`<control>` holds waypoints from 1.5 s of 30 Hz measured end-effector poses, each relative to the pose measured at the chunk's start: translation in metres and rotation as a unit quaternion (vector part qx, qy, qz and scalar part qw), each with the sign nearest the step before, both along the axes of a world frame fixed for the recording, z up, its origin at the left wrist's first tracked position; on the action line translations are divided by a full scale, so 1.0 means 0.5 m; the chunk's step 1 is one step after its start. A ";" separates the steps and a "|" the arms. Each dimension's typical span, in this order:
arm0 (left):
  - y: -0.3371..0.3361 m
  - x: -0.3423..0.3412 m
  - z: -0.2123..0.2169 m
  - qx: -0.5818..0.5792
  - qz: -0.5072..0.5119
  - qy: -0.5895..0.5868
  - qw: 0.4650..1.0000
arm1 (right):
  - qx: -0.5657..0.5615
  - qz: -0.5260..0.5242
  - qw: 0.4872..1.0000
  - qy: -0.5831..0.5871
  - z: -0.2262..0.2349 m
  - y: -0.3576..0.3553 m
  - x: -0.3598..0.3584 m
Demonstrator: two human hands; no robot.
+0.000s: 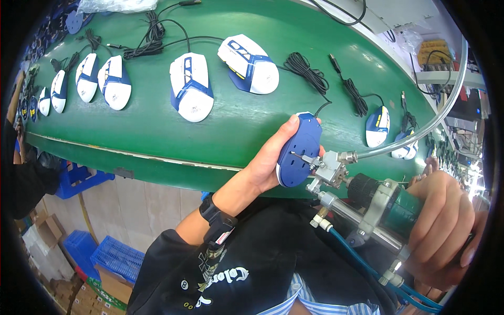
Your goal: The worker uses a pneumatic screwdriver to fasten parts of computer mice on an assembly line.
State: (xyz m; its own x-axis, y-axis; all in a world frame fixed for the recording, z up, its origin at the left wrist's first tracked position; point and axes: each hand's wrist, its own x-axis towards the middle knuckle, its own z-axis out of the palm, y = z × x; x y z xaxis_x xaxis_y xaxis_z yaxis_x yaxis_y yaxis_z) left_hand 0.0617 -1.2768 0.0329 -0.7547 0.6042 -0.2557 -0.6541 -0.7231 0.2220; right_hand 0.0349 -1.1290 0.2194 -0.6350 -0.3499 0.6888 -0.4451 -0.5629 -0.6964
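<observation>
My left hand (268, 155) is closed around a computer mouse (301, 148), turned with its dark blue underside toward me. Against that underside rests, or hovers very close, the thin needle of a metal dispensing valve (332, 169); I cannot tell whether it touches. The valve joins a black knob and a green cylinder (401, 212). My right hand (443, 223) has its fingers curled round the cylinder's right end, partly hiding it. A clear hose (420, 137) arches up from the valve, and teal air tubes (362, 265) run from its lower fittings.
White and blue mice, such as one mouse (193, 86), lie with bundled black cables (307, 71) along the green conveyor belt (236, 126). Blue plastic crates (118, 254) and cardboard boxes stand on the floor at left. A co-worker's dark sleeve (31, 186) shows at far left.
</observation>
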 end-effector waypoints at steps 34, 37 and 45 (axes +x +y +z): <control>-0.034 0.004 -0.003 0.017 0.012 0.010 1.000 | 0.095 -0.113 0.985 -0.085 0.004 0.133 0.112; -0.033 0.004 -0.008 0.014 0.020 0.013 1.000 | 0.082 -0.148 0.983 -0.067 -0.015 0.065 0.107; -0.050 0.009 -0.022 -0.012 0.044 0.005 0.999 | 0.041 -0.084 0.994 -0.054 0.019 0.043 0.104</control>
State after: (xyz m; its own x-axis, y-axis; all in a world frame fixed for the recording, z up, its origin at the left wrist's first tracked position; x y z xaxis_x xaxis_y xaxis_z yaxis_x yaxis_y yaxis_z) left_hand 0.0664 -1.3016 0.0221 -0.8078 0.5285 -0.2612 -0.5851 -0.7727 0.2462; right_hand 0.0869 -1.1073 0.2289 -0.7584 -0.2843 0.5865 -0.4479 -0.4263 -0.7859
